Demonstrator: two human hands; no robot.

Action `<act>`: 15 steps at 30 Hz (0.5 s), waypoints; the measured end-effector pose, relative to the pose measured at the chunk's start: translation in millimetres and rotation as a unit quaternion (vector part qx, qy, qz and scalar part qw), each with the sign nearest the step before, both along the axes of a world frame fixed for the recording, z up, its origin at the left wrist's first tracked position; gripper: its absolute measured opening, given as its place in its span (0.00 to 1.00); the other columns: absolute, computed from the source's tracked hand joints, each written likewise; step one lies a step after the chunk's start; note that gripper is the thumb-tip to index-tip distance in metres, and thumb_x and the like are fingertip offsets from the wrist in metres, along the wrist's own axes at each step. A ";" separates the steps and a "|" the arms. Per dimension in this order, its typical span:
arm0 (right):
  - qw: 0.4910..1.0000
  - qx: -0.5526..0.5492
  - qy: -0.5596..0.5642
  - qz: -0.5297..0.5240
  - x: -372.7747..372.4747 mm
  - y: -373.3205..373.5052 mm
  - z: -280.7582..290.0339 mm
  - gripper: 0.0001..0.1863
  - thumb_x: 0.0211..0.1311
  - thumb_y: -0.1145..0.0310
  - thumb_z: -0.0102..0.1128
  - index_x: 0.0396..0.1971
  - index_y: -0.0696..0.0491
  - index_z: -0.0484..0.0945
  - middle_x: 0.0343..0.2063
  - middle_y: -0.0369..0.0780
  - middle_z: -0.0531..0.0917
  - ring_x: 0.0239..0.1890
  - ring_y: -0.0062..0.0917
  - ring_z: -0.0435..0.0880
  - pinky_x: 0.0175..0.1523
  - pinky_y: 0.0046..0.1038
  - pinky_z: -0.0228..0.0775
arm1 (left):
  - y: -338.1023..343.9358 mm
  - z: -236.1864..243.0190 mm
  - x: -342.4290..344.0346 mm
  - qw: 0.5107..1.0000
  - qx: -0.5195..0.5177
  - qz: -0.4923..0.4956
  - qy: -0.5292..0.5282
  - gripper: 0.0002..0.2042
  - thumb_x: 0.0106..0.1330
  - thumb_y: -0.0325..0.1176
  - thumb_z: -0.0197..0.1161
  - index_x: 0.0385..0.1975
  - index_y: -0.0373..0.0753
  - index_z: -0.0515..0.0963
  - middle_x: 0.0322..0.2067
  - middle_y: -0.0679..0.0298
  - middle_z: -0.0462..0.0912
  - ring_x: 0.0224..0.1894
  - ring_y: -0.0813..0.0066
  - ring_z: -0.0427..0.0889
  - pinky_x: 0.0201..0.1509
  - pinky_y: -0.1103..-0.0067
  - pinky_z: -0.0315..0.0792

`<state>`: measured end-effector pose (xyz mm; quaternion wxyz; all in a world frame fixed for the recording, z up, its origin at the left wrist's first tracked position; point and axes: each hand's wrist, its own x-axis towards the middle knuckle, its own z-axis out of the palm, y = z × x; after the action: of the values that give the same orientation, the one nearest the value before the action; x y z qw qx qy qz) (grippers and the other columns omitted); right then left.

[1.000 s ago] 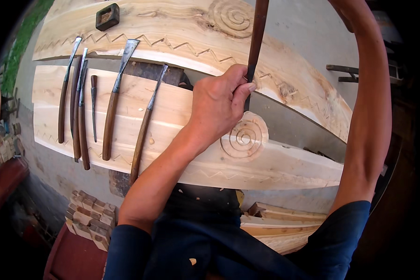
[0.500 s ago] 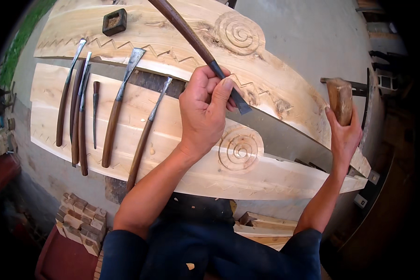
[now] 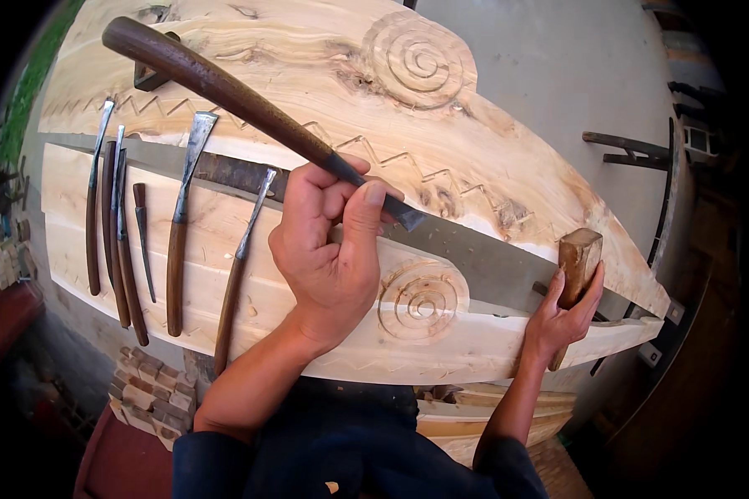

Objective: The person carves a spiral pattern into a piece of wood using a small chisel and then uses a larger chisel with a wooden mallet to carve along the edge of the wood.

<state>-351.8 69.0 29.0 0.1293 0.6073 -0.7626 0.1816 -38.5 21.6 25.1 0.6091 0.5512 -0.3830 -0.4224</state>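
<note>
My left hand (image 3: 329, 258) grips a long chisel (image 3: 233, 100) low near its dark blade, with the wooden handle slanting up to the upper left and the edge above the gap between two boards. My right hand (image 3: 558, 320) holds a worn wooden block (image 3: 580, 262) at the right end of the near board. This board (image 3: 466, 349) carries a carved spiral (image 3: 423, 306) between my hands. The far board (image 3: 516, 158) has a zigzag groove and another spiral (image 3: 418, 58). Several chisels (image 3: 177, 258) lie side by side on the near board at the left.
A dark hollow block (image 3: 150, 79) sits partly hidden on the far board. Stacked small wooden blocks (image 3: 154, 395) stand by a red surface (image 3: 100, 453) at the lower left. Planks (image 3: 466, 416) lie below the near board, and a dark wooden frame (image 3: 632, 150) is at the right.
The chisel has tilted from upright to a long slant, its handle now far to the left. My right hand came down from the top edge with the wooden block and lowered it toward the board.
</note>
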 end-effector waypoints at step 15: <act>0.960 0.073 -0.263 0.067 11.8 -24.3 57.0 0.24 0.72 0.73 0.68 0.66 0.62 0.76 0.49 0.43 0.88 0.46 0.33 0.89 0.56 0.33 0.81 | -3.1 2.9 -3.7 0.982 0.032 -0.118 -0.142 0.05 0.79 0.23 0.64 0.47 0.27 0.78 0.29 0.59 0.91 0.30 0.83 0.87 0.34 0.84 0.81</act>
<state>-340.0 44.7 86.0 -0.1333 0.5955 -0.7383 0.2871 -42.2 18.5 28.0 0.4768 0.5755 -0.5141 -0.4210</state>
